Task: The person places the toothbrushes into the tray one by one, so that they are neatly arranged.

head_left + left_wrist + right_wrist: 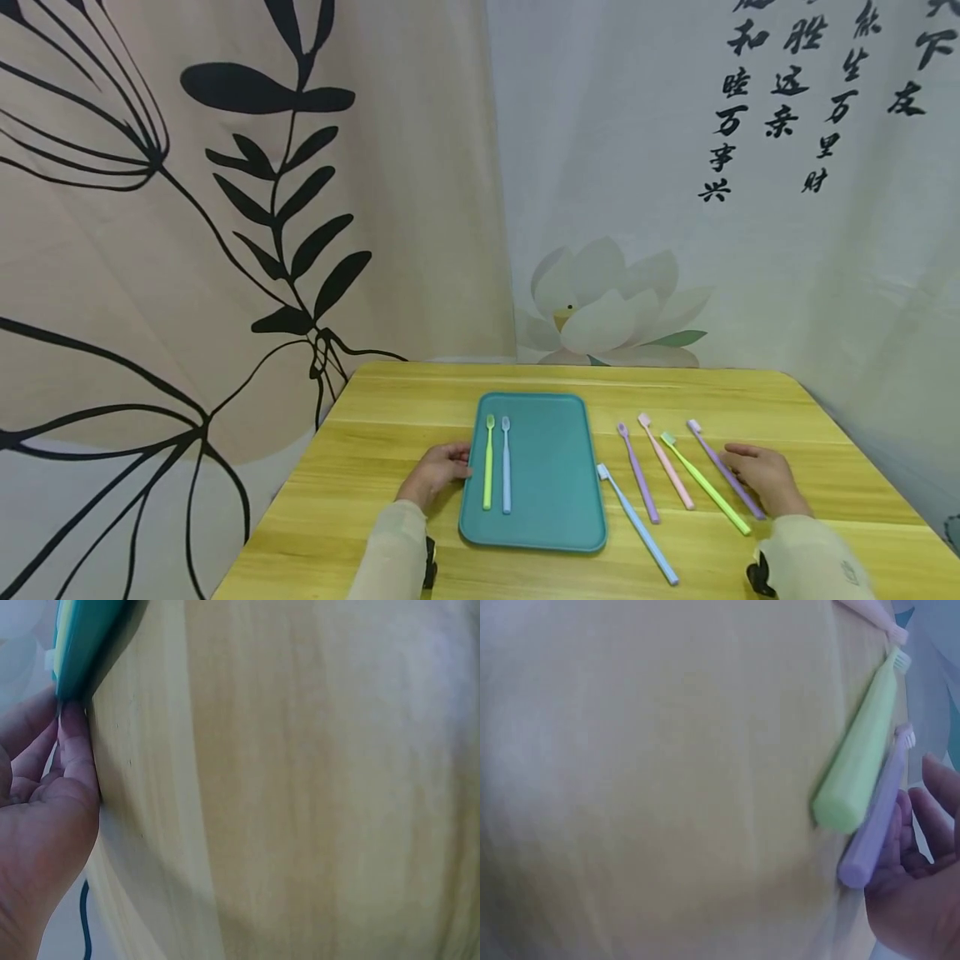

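My left hand point(438, 473) is at the left rim of the teal tray point(555, 525), pinching its edge between thumb and fingers. The left wrist view shows those fingertips right at the tray's edge point(79, 656). A green toothbrush point(488, 467) and a blue toothbrush point(506, 471) lie side by side in the tray, heads away from me. On the table, my right hand point(763, 477) rests just right of a purple toothbrush point(727, 471), fingers loosely bent and holding nothing. In the right wrist view, that purple toothbrush point(874, 825) lies against the palm side.
Between tray and right hand lie a green toothbrush point(705, 483), a pink toothbrush point(666, 462) and another purple toothbrush point(639, 475). A second blue toothbrush point(641, 529) slants beside the tray's right rim. Behind the wooden table point(420, 400) hangs a printed curtain point(435, 208).
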Demonstrator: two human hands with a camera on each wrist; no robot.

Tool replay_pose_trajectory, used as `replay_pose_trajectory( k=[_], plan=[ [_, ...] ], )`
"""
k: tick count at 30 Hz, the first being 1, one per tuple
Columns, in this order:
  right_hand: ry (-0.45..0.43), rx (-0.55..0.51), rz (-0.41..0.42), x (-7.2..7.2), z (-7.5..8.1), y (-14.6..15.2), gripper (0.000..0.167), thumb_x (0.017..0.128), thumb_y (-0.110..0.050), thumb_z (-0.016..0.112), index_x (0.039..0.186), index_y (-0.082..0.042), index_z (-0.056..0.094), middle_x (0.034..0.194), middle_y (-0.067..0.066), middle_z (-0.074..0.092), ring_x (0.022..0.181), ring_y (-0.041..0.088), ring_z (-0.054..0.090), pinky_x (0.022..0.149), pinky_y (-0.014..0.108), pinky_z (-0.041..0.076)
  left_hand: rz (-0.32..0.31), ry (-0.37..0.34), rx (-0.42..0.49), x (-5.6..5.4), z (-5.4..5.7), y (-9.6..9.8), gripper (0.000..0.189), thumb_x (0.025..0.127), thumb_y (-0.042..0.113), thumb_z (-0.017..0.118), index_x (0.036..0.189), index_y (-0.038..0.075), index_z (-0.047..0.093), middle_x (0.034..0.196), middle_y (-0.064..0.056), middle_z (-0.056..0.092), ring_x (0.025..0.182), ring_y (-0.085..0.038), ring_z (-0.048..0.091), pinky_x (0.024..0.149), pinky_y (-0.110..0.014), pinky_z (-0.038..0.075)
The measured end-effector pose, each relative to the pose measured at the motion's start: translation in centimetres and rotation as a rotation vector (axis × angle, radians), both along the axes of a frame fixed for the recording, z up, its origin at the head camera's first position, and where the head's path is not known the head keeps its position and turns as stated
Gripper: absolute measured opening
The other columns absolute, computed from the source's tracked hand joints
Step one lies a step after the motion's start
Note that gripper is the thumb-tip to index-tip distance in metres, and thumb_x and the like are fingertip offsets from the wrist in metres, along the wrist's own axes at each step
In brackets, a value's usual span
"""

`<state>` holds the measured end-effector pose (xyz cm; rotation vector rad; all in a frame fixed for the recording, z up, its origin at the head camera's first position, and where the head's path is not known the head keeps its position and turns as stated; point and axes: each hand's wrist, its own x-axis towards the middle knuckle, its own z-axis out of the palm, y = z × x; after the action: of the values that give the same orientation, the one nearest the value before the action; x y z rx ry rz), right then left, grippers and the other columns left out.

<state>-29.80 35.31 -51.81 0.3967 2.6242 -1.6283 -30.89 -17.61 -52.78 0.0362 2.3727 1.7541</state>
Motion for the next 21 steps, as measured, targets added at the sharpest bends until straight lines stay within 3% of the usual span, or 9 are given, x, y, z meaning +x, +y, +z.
replay_pose_trajectory(
  k=[6, 14, 21],
  plan=[
    [0.005, 0.075, 0.005, -0.01, -0.50, -0.28, 0.061, 0.096, -0.035, 0.062, 0.135, 0.011, 0.053, 0.130, 0.033, 0.054, 0.085, 0.016, 0.058, 0.066, 0.030, 0.050, 0.007, -0.008, 0.005, 0.11, 0.16, 0.00, 0.048, 0.085, -0.009, 0.067, 0.132, -0.010, 0.056, 0.114, -0.016, 0.063, 0.101, -0.024, 0.058, 0.089, -0.038, 0.052],
    [-0.001, 0.061, 0.005, 0.08, -0.29, -0.51, 0.059, 0.095, -0.034, 0.065, 0.134, 0.009, 0.055, 0.130, 0.033, 0.054, 0.085, 0.018, 0.057, 0.066, 0.030, 0.049, 0.001, 0.012, -0.002, -0.14, 0.10, -0.05, 0.048, 0.085, -0.009, 0.067, 0.131, -0.011, 0.056, 0.112, -0.016, 0.063, 0.102, -0.024, 0.058, 0.088, -0.037, 0.052],
    [0.010, 0.140, 0.005, 0.02, -0.42, -0.86, 0.054, 0.095, -0.033, 0.064, 0.130, 0.008, 0.059, 0.132, 0.033, 0.053, 0.102, 0.034, 0.056, 0.074, 0.033, 0.045, -0.006, 0.030, 0.015, -0.08, -0.14, -0.17, 0.048, 0.084, -0.011, 0.067, 0.131, -0.013, 0.055, 0.111, -0.017, 0.063, 0.102, -0.026, 0.058, 0.088, -0.036, 0.053]
  ],
)
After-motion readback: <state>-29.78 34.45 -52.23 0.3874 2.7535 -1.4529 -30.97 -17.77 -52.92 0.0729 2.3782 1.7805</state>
